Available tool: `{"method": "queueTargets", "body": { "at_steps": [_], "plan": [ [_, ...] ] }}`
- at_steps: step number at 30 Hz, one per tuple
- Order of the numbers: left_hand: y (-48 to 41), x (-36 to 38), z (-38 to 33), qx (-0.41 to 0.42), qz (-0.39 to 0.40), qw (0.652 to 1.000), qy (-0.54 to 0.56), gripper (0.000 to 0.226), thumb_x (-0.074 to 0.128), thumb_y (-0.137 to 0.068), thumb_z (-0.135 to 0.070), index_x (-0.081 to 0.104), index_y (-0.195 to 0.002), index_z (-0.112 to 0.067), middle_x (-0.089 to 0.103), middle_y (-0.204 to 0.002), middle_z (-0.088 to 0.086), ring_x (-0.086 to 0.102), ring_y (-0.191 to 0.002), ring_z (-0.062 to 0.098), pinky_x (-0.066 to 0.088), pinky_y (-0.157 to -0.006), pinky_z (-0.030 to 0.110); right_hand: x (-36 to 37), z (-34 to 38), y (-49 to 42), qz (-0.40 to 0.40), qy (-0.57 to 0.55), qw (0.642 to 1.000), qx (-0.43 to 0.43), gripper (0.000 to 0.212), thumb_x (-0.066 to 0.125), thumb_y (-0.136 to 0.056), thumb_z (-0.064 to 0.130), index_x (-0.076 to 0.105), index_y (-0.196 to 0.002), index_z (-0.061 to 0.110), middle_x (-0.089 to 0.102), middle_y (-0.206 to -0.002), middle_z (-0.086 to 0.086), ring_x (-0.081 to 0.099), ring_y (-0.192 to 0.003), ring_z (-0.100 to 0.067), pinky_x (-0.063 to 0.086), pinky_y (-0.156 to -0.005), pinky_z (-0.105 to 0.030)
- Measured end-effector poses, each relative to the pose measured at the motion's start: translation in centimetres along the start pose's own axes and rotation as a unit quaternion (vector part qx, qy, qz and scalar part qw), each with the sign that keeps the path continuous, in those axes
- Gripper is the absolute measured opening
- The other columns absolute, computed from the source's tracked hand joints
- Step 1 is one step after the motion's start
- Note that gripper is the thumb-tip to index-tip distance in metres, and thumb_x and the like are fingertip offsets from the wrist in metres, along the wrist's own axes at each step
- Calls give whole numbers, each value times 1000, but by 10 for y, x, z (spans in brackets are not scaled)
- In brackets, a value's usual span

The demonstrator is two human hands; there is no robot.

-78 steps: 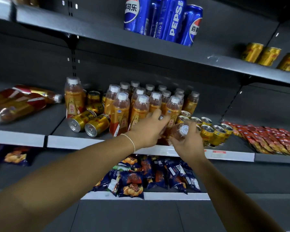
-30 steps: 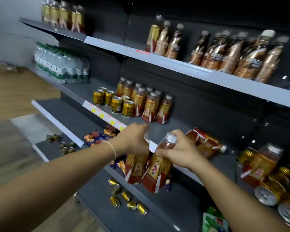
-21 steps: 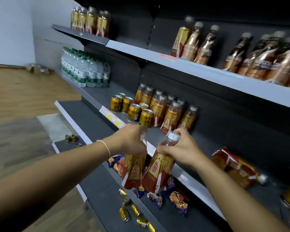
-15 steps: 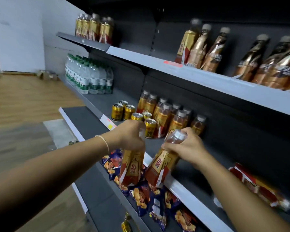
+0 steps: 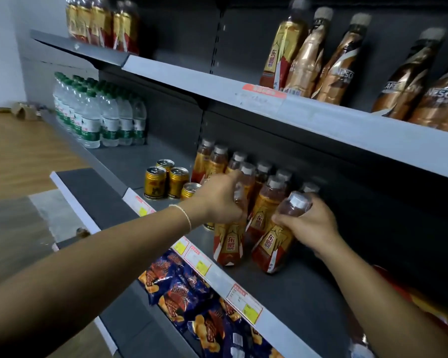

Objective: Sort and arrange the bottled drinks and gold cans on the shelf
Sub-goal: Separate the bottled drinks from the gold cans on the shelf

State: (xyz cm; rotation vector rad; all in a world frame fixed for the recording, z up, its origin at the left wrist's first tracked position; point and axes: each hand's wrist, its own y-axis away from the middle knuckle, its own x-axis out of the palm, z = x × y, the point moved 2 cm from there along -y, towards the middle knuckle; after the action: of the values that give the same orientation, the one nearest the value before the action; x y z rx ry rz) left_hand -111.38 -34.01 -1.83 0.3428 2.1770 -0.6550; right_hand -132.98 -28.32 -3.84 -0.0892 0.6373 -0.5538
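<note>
My left hand (image 5: 219, 200) grips the neck of an orange bottled drink (image 5: 229, 244) with a gold and red label; its base stands on the grey middle shelf (image 5: 290, 288). Beside it my right hand (image 5: 308, 223) grips the top of a second, tilted bottle (image 5: 272, 244), its base touching the shelf. Both sit at the front of a cluster of several like bottles (image 5: 243, 171). Left of the cluster stand gold cans (image 5: 154, 182), one partly hidden behind my left wrist.
Green-capped water bottles (image 5: 98, 117) fill the far left of the middle shelf. Brown coffee bottles (image 5: 331, 60) and one orange drink stand on the upper shelf (image 5: 321, 120). Blue snack bags (image 5: 189, 301) lie on the lower shelf. Wooden floor at left.
I walked left with a bottle in each hand, raised them over the shelf edge and set them down in front of the bottle cluster beside the gold cans.
</note>
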Motion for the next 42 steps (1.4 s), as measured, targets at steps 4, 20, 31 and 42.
{"method": "queueTargets", "body": {
  "at_steps": [4, 20, 31, 42],
  "plan": [
    [-32, 18, 9, 36, 18, 999, -18, 75, 80, -67, -30, 43, -131, -18, 58, -120, 8, 56, -110, 27, 53, -86, 41, 7, -9, -10, -48, 82, 996, 2, 51, 92, -57, 29, 62, -98, 29, 67, -90, 13, 65, -82, -9, 55, -76, -29],
    [-98, 37, 32, 148, 96, 984, -36, 64, 74, -76, -36, 49, -134, -23, 47, -128, 11, 51, -118, 31, 49, -97, 40, 36, -17, -37, -106, 263, 958, 39, 36, 66, -85, 56, 65, -103, 25, 68, -99, -2, 63, -102, -28, 50, -91, -40],
    [-88, 45, 47, 161, 78, 984, 13, 82, 73, -82, -37, 29, -151, -29, 32, -143, 15, 36, -135, 35, 42, -108, 40, 50, -26, 0, -219, 140, 959, 112, 74, 81, -78, 33, 42, -138, 13, 50, -123, -19, 51, -113, -34, 43, -96, -39],
    [-82, 29, 60, 185, 138, 972, 41, 89, 68, -87, -35, 12, -155, -25, 27, -153, 15, 32, -140, 34, 37, -111, 43, 52, 8, 4, -258, 144, 944, 147, 61, 77, -79, 25, 45, -126, 4, 51, -123, -21, 50, -117, -38, 45, -99, -43]
  ]
}}
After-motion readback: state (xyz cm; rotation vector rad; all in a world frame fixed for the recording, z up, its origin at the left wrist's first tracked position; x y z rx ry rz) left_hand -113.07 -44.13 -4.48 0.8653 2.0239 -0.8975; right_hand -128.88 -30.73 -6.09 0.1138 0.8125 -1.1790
